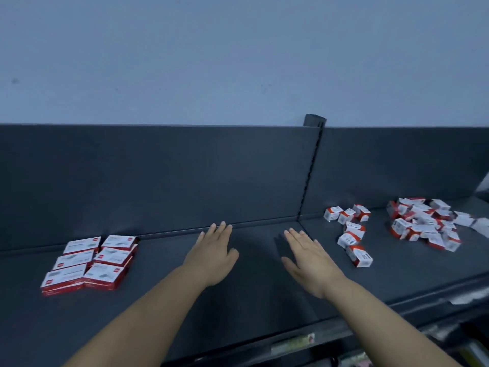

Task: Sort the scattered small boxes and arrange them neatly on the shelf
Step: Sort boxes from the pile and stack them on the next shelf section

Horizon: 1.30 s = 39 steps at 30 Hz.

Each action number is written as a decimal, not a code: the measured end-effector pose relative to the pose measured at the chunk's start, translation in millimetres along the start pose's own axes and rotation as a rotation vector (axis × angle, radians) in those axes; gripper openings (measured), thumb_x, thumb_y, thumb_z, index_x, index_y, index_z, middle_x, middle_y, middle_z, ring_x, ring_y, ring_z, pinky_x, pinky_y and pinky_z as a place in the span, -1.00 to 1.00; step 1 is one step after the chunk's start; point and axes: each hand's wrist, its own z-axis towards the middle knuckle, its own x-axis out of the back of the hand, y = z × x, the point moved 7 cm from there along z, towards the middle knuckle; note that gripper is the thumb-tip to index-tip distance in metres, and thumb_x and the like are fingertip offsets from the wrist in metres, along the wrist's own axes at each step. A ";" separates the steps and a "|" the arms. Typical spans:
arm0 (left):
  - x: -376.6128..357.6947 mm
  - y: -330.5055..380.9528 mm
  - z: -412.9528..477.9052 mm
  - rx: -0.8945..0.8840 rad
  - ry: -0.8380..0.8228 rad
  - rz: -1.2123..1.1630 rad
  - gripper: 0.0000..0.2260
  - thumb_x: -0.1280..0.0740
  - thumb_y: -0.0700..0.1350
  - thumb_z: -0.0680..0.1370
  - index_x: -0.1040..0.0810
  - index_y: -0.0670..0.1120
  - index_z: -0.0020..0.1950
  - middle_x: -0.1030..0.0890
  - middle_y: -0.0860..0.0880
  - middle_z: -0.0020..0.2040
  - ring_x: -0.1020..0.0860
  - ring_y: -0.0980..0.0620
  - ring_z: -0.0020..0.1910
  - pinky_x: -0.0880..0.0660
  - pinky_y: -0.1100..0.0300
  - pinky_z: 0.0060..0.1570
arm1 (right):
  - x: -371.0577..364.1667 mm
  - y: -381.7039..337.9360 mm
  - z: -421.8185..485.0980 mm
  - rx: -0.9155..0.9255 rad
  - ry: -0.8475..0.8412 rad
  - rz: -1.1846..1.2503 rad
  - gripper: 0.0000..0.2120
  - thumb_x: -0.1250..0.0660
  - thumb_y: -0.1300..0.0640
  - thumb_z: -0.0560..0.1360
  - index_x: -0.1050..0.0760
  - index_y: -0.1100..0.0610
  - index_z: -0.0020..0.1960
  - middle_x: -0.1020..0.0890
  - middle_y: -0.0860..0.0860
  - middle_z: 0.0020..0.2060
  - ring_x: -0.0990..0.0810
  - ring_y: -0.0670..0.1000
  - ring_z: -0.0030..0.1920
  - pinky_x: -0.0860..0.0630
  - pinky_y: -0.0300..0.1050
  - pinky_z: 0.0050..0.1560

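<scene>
Seemingly half done: flat boxes sit squared at left of the frame; small boxes lie scattered and heaped at right. Over the shelf, left hand and right hand hold nothing, fingers straight.

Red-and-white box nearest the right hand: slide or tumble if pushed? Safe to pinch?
The box looks like thin printed carton: probably light, stiff enough to pinch, dentable if squeezed hard. It rests on a flat face on the level shelf, so it should slide, not roll. Its stubby shape means a high push might tip it.
</scene>
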 end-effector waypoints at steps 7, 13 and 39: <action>-28.7 75.1 25.1 -0.050 -0.059 0.021 -0.44 0.01 0.01 0.66 0.14 -0.06 0.61 0.17 0.02 0.61 0.21 0.06 0.57 0.21 0.08 0.54 | 18.5 75.7 -26.6 -0.076 0.025 0.019 -0.37 -0.04 -0.10 0.66 0.14 0.06 0.61 0.09 -0.06 0.60 0.16 -0.03 0.58 0.14 -0.04 0.57; -43.9 125.0 60.4 -0.137 -0.103 0.046 -0.44 0.01 0.02 0.66 0.16 -0.06 0.60 0.18 0.01 0.61 0.20 0.04 0.57 0.21 0.07 0.54 | 26.3 123.0 -30.7 -0.137 0.049 0.018 -0.37 -0.04 -0.10 0.66 0.15 0.05 0.61 0.10 -0.05 0.60 0.15 -0.02 0.58 0.18 -0.07 0.55; -103.7 311.2 201.1 -0.354 -0.175 0.088 -0.44 -0.02 -0.03 0.65 0.12 -0.08 0.61 0.12 -0.04 0.61 0.15 -0.01 0.58 0.14 0.03 0.55 | 64.6 321.3 -17.7 -0.316 0.111 0.013 -0.37 -0.01 -0.12 0.66 0.14 0.07 0.61 0.08 0.01 0.60 0.13 0.04 0.59 0.09 0.02 0.57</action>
